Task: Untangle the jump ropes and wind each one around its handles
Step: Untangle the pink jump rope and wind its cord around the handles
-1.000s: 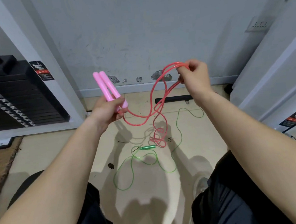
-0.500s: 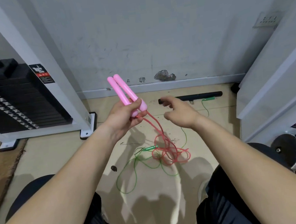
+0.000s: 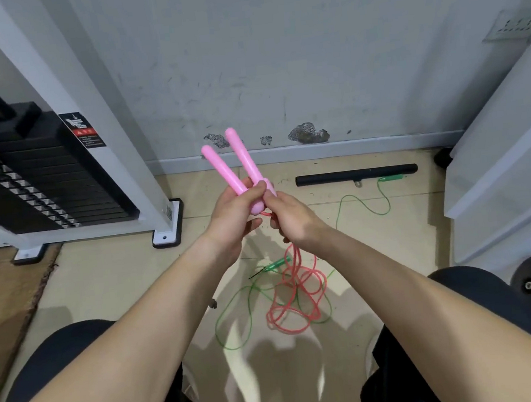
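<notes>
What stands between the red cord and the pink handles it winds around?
Nothing near the pink handles in the left hand; the right hand holds the red cord just below. On the floor its coils overlap loops of the green rope.

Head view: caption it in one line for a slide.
Left hand grips two pink plastic jump-rope handles; right hand holds their red cord, slack piled over a thin green rope.

No legible text on warning label [image 3: 84,130]
</notes>
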